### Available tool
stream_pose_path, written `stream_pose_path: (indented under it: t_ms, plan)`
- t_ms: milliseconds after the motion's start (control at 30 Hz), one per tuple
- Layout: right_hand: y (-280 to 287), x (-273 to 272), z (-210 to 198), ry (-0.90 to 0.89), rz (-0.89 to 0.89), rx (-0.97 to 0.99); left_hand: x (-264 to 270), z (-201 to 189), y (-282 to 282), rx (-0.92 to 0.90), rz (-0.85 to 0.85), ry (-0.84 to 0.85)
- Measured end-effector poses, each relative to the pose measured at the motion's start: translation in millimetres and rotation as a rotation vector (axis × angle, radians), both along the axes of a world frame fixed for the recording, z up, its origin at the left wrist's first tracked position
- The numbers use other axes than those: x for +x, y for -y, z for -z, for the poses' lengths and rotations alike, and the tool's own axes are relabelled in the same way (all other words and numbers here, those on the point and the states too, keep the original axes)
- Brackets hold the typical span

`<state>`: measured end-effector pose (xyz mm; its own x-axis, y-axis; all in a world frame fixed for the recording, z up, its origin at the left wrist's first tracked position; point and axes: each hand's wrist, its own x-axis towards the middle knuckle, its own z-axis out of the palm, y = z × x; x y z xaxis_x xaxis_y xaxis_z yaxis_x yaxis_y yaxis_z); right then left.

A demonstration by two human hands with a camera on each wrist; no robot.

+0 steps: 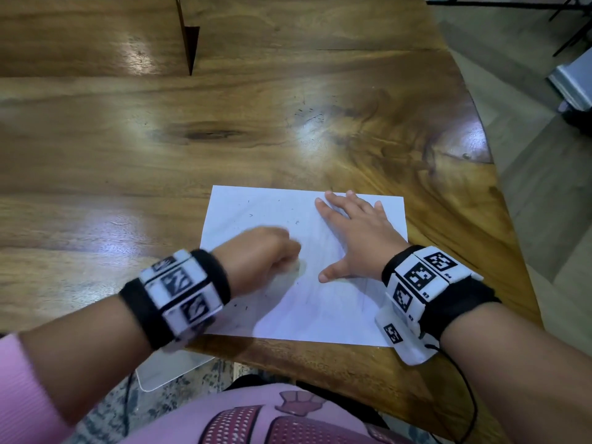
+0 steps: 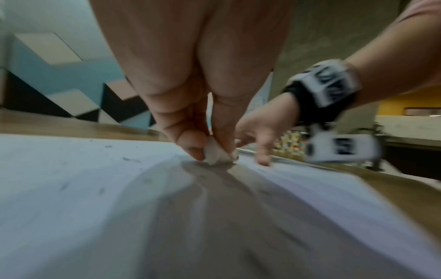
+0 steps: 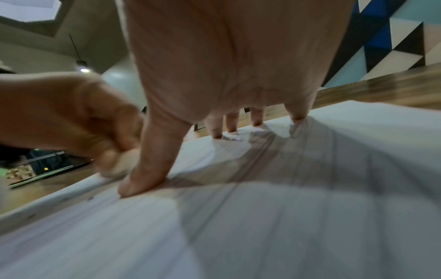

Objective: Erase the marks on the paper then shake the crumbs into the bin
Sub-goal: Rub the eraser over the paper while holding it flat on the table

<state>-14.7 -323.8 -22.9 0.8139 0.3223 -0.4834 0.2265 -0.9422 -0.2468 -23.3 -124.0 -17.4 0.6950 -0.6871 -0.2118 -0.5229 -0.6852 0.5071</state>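
A white sheet of paper [image 1: 323, 302] lies on the wooden table [image 1: 224, 129] near its front edge. Faint pencil lines and dark crumbs show on it. My left hand [image 1: 272, 251] pinches a small white eraser [image 2: 214, 153] between thumb and fingers, pressed onto the middle of the sheet; the hand is blurred. My right hand [image 1: 355, 229] lies flat with spread fingers on the right half of the paper [image 3: 262, 226], its thumb [image 3: 143, 175] close beside the eraser. The bin is not in view.
Dark crumbs [image 1: 307, 115] lie scattered on the table beyond the paper. The table's right edge [image 1: 499, 193] curves away to a tiled floor. A white flat object [image 1: 173, 366] sits on the floor below the front edge.
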Motion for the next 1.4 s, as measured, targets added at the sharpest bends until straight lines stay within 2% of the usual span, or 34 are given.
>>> stream_pose_path:
  t_ms: [67, 133, 333, 467, 533, 733, 800, 900, 967, 1100, 1167, 1267, 1333, 1400]
  plan:
    - [1, 0, 0, -0.001, 0.000, 0.002, -26, -1, -16, 0.004, 0.108, -0.079]
    - [0, -1, 0, -0.003, -0.001, 0.000, -31, 0, -27, 0.001, 0.123, -0.147]
    - [0, 0, -1, -0.012, 0.002, 0.000, 16, 4, -5, -0.057, -0.089, 0.068]
    - [0, 0, -1, -0.007, -0.002, 0.002, -27, 6, -34, -0.003, 0.094, -0.076]
    - [0, 0, -2, -0.008, -0.003, 0.001, -33, 5, -39, 0.031, 0.126, -0.135]
    - [0, -1, -2, -0.003, -0.007, 0.003, 10, 5, 16, -0.056, -0.094, 0.045]
    - [0, -1, -2, -0.007, -0.009, 0.006, -6, 7, 18, -0.044, 0.009, 0.009]
    - [1, -1, -2, -0.016, -0.011, 0.010, -38, 5, -1, -0.022, 0.185, -0.142]
    - [2, 0, -2, -0.017, -0.023, 0.010, -31, 3, -3, -0.033, 0.156, -0.148]
    - [7, 2, -3, -0.042, -0.061, 0.004, 15, 1, 22, -0.060, -0.043, 0.030]
    - [8, 2, -3, -0.052, -0.066, 0.010, 10, 4, 20, -0.077, 0.011, 0.017]
    - [8, 0, -1, -0.043, -0.041, 0.024, -31, 2, -2, -0.058, 0.161, -0.094]
    - [8, 1, -1, -0.028, -0.032, 0.039, -39, 2, -8, -0.043, 0.153, -0.149]
    - [8, 2, -1, -0.018, -0.030, 0.045, -21, 2, 3, -0.047, 0.113, -0.086]
